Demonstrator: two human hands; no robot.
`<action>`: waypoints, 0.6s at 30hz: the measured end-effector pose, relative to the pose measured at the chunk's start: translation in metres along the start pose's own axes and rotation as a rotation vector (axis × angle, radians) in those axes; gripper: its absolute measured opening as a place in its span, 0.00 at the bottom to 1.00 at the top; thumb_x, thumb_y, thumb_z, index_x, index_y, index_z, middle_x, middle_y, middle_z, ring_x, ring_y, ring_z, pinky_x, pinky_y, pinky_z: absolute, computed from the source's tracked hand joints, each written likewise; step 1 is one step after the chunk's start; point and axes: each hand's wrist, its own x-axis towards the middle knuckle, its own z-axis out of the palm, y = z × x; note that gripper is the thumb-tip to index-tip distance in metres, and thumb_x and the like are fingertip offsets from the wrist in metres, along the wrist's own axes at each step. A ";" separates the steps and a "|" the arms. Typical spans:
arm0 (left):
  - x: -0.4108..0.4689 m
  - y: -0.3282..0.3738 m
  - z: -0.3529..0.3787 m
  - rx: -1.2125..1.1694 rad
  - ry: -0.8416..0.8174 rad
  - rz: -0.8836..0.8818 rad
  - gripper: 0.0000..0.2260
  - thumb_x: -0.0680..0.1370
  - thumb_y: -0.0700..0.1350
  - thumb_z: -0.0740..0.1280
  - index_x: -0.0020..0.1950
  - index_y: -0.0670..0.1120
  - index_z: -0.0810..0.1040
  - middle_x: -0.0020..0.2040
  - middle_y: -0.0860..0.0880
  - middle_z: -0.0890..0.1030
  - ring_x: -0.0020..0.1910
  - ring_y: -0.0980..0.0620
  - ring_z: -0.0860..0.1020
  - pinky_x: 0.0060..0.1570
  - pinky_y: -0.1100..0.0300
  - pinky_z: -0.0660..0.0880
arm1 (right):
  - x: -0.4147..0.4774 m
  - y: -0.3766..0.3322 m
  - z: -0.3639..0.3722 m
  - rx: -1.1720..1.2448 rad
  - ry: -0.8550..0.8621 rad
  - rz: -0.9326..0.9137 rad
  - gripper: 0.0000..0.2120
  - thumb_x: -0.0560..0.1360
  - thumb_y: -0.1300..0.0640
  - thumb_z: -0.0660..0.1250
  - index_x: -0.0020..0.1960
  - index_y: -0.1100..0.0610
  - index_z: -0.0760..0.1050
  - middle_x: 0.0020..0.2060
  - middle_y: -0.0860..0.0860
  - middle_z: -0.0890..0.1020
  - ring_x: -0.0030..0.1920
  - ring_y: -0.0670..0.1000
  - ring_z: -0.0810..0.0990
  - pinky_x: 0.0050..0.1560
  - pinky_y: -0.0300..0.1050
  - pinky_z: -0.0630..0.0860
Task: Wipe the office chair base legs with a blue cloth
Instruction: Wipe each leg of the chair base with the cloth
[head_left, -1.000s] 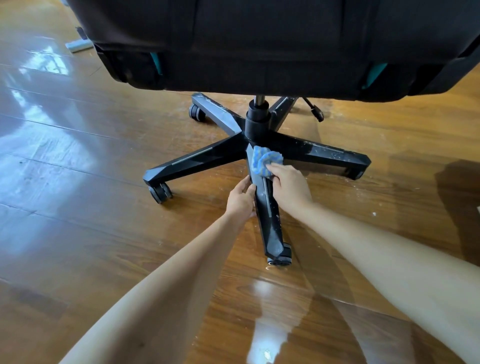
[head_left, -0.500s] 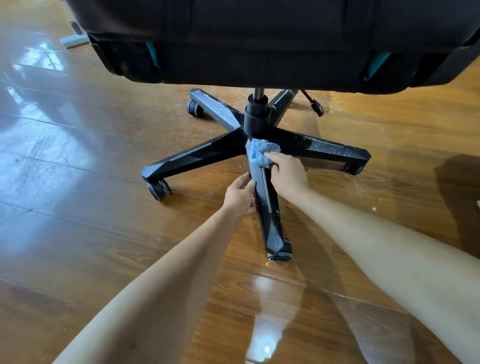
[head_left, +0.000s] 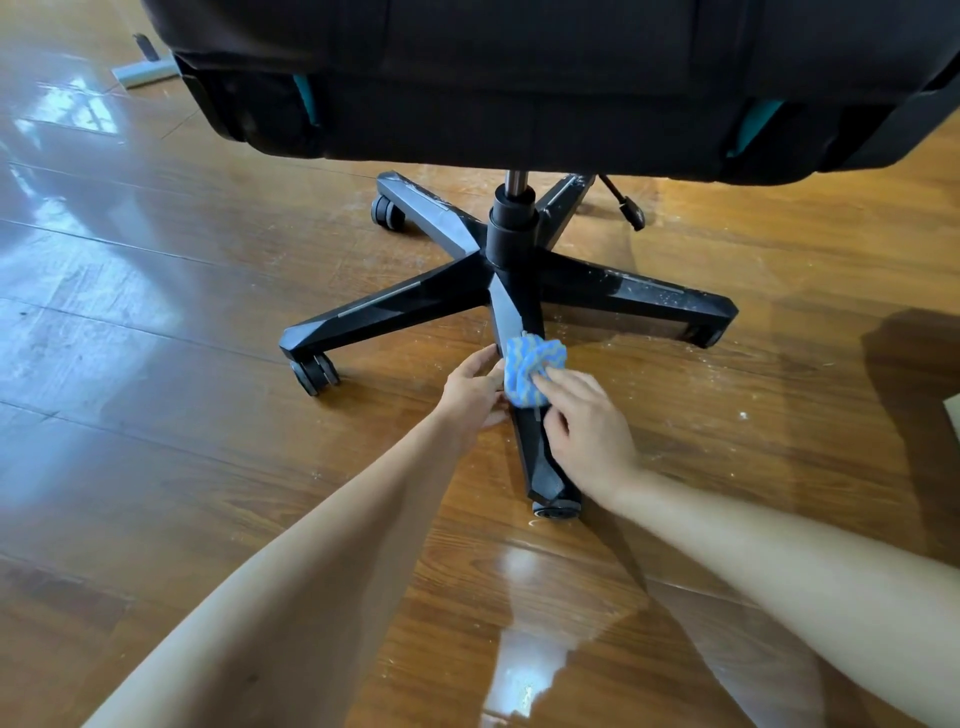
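Head view, glossy wood floor (head_left: 156, 426), right fingers (head_left: 558, 387) pinching blue cloth (head_left: 535, 371), left fingers (head_left: 475, 366) loosely open

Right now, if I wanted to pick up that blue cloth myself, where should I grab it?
Probably the bunched far half of the blue cloth, pinched from above. It mounds over the near leg, and the right hand covers its near edge.

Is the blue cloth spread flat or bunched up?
Bunched up. The blue cloth forms a rounded wad with folds, pressed by the right hand on the near leg.
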 end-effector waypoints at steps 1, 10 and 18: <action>-0.001 0.000 -0.001 -0.008 -0.013 -0.011 0.22 0.87 0.48 0.67 0.81 0.56 0.70 0.62 0.49 0.87 0.52 0.54 0.87 0.48 0.57 0.86 | 0.018 0.000 0.000 -0.007 0.010 0.017 0.22 0.80 0.65 0.62 0.73 0.57 0.77 0.70 0.50 0.78 0.72 0.51 0.71 0.72 0.43 0.69; -0.002 -0.019 0.001 -0.124 -0.010 -0.065 0.19 0.86 0.47 0.68 0.77 0.50 0.74 0.64 0.47 0.86 0.64 0.48 0.84 0.62 0.48 0.83 | 0.054 -0.003 -0.001 0.098 -0.031 0.115 0.21 0.84 0.58 0.58 0.76 0.54 0.72 0.77 0.48 0.70 0.78 0.47 0.65 0.75 0.35 0.56; 0.007 -0.023 0.006 -0.207 0.050 -0.103 0.14 0.86 0.42 0.68 0.72 0.48 0.79 0.61 0.44 0.86 0.61 0.45 0.86 0.62 0.41 0.83 | -0.059 -0.006 -0.009 0.218 -0.012 0.088 0.21 0.82 0.65 0.61 0.72 0.53 0.78 0.73 0.42 0.74 0.73 0.38 0.70 0.74 0.32 0.64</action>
